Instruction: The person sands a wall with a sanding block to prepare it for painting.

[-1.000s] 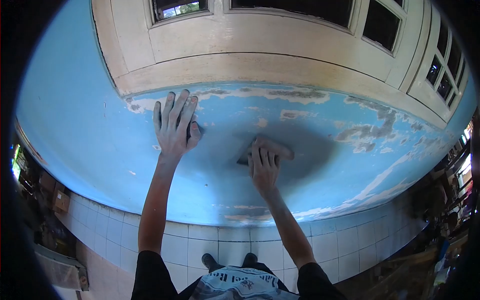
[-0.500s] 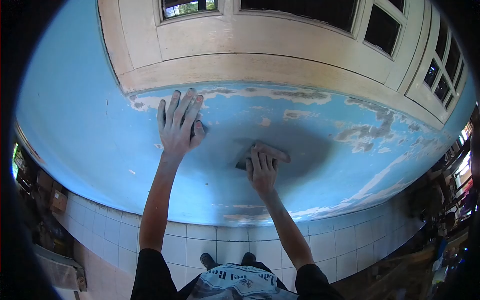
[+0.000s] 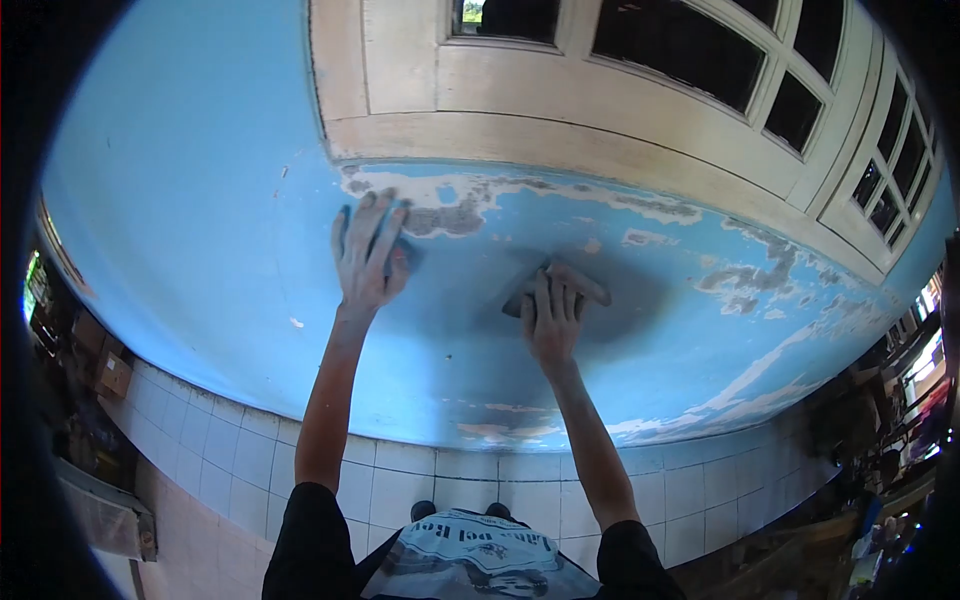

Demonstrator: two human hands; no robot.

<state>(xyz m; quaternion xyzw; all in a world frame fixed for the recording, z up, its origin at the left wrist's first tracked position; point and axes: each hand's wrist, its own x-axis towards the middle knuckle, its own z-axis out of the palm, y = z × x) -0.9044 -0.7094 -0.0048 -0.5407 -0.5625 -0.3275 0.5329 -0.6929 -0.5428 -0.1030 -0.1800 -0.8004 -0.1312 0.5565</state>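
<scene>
My left hand [image 3: 368,262] lies against the blue wall [image 3: 230,290] below the window's lower left corner, fingers stretched and apart, with nothing visible in it. Its fingertips overlap a scraped white and grey patch [image 3: 445,218]. Farther right, my right hand [image 3: 553,325] grips a dusty sanding block [image 3: 582,282], fingers bent over it. The block is on the wall, its dark left corner showing beside the hand. Its underside is hidden. Both hands look coated in pale dust.
Above the hands is a cream wooden window frame [image 3: 480,135] with dark panes. More peeled patches [image 3: 765,270] spread along the wall to the right. White tiles [image 3: 400,495] run below, by my feet. A cardboard box [image 3: 115,375] is at the left; cluttered items stand at the right.
The view has turned slightly left. My left hand has slid left and down along the wall, exposing more of the grey patch. My right hand has moved the sanding block slightly up and left.
</scene>
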